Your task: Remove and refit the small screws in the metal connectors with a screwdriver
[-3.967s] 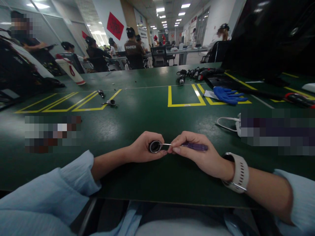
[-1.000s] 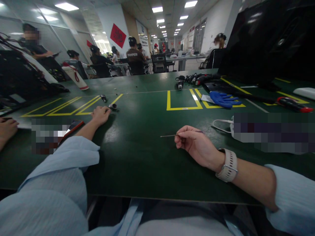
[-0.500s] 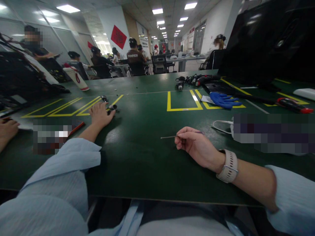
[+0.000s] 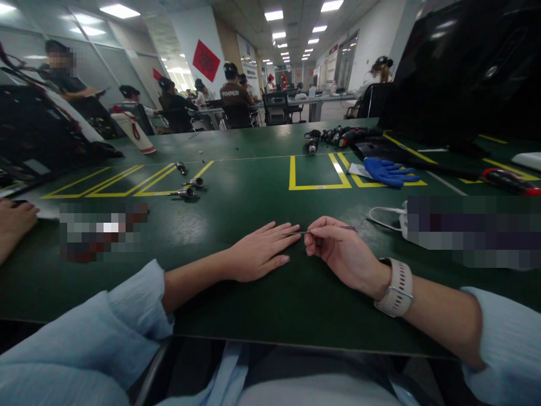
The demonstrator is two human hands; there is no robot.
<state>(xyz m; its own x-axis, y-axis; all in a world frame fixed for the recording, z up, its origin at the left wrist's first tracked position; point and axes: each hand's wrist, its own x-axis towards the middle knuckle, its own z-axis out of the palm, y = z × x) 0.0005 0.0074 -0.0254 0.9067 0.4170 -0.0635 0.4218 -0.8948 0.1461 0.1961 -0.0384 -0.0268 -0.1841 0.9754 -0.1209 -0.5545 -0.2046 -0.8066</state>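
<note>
My left hand [image 4: 260, 252] lies palm down on the green table [image 4: 236, 316], fingers stretched toward the right and holding nothing. Over its fingertips reaches the tip of a thin metal rod [image 4: 301, 233]; whether it touches them I cannot tell. My right hand [image 4: 340, 254], with a watch on its wrist, pinches this rod between thumb and fingers, its dark end sticking out behind. Beyond my left hand are small cylindrical metal pieces: one with a thin shaft [image 4: 186, 193], a second [image 4: 196, 182] just behind, and a darker one [image 4: 181, 167] farther back.
Yellow tape frames [image 4: 321, 187] mark the table. A blue glove [image 4: 389, 171], a red-and-black handled tool [image 4: 507, 179] and dark cables [image 4: 325, 136] lie at the back right. A white cup [image 4: 134, 132] stands far left. Another person's hand [image 4: 17, 223] rests at the left edge.
My left hand has come back from the metal pieces toward me and rightward, to the rod's tip. The metal pieces are now uncovered. My right hand still holds the rod in nearly the same place.
</note>
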